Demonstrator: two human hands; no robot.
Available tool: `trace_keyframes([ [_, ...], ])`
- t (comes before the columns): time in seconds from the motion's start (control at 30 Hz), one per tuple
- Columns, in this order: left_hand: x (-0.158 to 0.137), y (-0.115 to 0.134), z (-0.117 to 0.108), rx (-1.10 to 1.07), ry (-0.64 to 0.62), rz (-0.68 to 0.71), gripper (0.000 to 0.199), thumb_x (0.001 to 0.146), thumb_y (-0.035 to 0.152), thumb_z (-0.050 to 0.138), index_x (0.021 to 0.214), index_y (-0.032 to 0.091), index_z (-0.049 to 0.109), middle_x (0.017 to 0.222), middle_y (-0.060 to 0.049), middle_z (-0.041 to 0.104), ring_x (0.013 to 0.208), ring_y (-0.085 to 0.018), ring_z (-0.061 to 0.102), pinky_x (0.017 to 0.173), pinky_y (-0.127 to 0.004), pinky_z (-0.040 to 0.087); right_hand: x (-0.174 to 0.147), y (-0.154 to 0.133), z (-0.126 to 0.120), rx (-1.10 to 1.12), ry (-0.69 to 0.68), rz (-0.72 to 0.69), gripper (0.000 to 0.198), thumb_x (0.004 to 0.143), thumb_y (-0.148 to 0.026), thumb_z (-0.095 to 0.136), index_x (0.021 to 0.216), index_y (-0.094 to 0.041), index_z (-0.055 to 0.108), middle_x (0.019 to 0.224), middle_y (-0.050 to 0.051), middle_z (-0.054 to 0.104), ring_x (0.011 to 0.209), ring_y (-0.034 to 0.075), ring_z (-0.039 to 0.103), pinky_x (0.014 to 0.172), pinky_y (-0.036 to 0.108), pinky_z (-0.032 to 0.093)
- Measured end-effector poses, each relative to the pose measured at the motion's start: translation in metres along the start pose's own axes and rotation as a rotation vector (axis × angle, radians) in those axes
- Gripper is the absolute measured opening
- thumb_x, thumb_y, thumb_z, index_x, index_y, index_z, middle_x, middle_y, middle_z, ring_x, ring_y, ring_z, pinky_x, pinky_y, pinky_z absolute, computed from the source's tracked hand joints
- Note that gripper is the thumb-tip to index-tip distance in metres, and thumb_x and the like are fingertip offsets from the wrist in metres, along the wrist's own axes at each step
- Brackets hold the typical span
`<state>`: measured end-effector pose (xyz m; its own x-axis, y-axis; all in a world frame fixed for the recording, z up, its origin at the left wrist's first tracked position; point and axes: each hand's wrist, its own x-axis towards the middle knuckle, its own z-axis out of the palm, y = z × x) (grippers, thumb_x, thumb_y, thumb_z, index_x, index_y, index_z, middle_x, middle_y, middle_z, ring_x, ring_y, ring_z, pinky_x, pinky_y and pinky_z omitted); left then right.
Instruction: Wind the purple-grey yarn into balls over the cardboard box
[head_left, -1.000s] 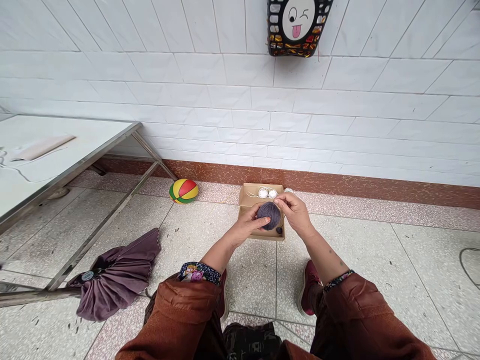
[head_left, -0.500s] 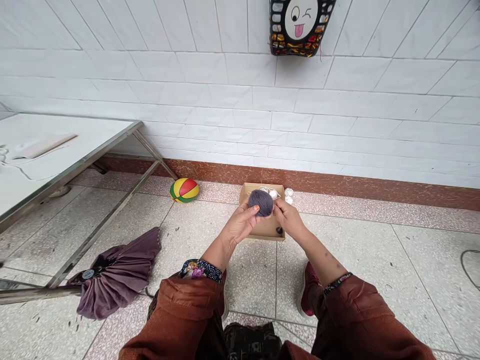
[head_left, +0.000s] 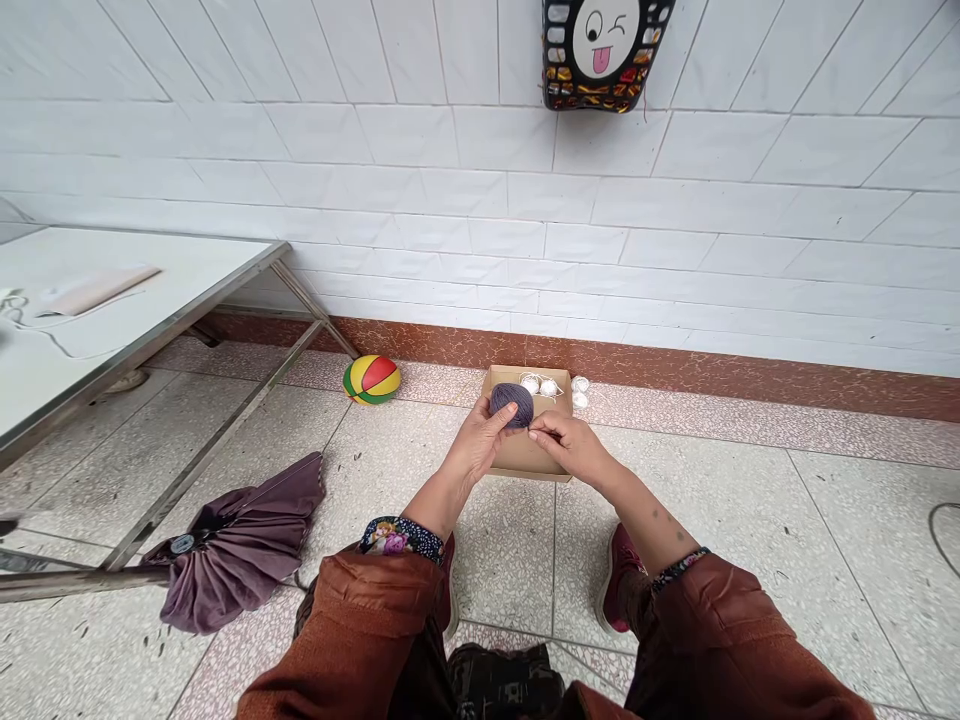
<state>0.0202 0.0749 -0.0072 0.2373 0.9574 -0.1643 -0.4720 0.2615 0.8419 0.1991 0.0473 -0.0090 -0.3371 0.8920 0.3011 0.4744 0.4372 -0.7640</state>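
Observation:
A ball of grey-purple yarn (head_left: 511,403) rests in my left hand (head_left: 481,437), whose thumb presses on its front. My right hand (head_left: 571,443) is closed in a pinch at the lower right side of the ball; a strand of yarn seems to be between the fingertips, though it is too fine to see well. Beneath both hands a shallow cardboard box (head_left: 534,474) lies on the floor. White yarn balls (head_left: 549,386) sit at its far end, and more white balls (head_left: 580,391) are just outside its right edge.
To the left stands a metal-framed table (head_left: 225,262) with a folded cloth (head_left: 105,290) on it. A colourful ball (head_left: 372,379) lies by its leg, and a purple umbrella (head_left: 247,550) is on the floor. A black basket (head_left: 604,90) hangs on the tiled wall.
The yarn ball and my left hand have shifted slightly left. My right hand has moved a little down and left, its fingers now at the ball's lower edge.

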Motion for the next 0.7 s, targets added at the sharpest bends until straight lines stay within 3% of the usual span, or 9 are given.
trace_keyframes([
  [0.13,-0.001,0.0,-0.001,0.223,0.083,0.07,0.05,0.068,0.034,0.084,0.108,0.018,0.059,0.104,-0.006,0.064,0.099,-0.021,0.06,0.084,-0.034,0.05,0.001,-0.015,-0.006,0.106,-0.037,-0.034,0.014,0.092,-0.031,0.058,0.086,-0.021,0.066,0.077,0.001,0.065,0.065,0.014,0.056,0.065,0.027,0.045],
  [0.27,-0.01,-0.002,0.003,0.387,-0.06,0.03,0.053,0.074,0.04,0.08,0.118,0.021,0.058,0.111,-0.008,0.062,0.102,-0.023,0.057,0.079,-0.031,0.051,0.005,-0.021,-0.013,0.151,0.089,-0.031,0.016,0.092,-0.034,0.059,0.086,-0.022,0.069,0.08,0.003,0.067,0.073,0.017,0.06,0.07,0.03,0.048],
  [0.43,-0.022,-0.015,0.011,0.274,-0.231,-0.157,0.05,0.083,0.049,0.068,0.126,0.025,0.057,0.117,-0.009,0.061,0.098,-0.025,0.06,0.072,-0.033,0.05,0.009,-0.007,-0.017,0.096,0.273,0.035,0.017,0.091,-0.035,0.061,0.081,-0.022,0.068,0.081,0.004,0.067,0.079,0.019,0.061,0.075,0.033,0.049],
  [0.57,-0.024,-0.018,0.017,0.134,-0.273,-0.175,0.045,0.085,0.045,0.067,0.125,0.027,0.057,0.118,-0.008,0.062,0.094,-0.022,0.06,0.068,-0.028,0.048,0.009,0.01,-0.013,0.087,0.364,0.121,0.02,0.09,-0.038,0.062,0.08,-0.022,0.068,0.081,0.003,0.066,0.076,0.019,0.06,0.072,0.032,0.048],
  [0.7,-0.027,-0.011,0.021,0.046,-0.281,-0.181,0.05,0.084,0.04,0.066,0.132,0.029,0.056,0.127,-0.007,0.058,0.091,-0.019,0.061,0.067,-0.028,0.049,0.01,0.02,-0.009,0.111,0.363,0.185,0.024,0.089,-0.042,0.061,0.078,-0.022,0.066,0.078,0.003,0.064,0.07,0.018,0.058,0.067,0.03,0.046],
])
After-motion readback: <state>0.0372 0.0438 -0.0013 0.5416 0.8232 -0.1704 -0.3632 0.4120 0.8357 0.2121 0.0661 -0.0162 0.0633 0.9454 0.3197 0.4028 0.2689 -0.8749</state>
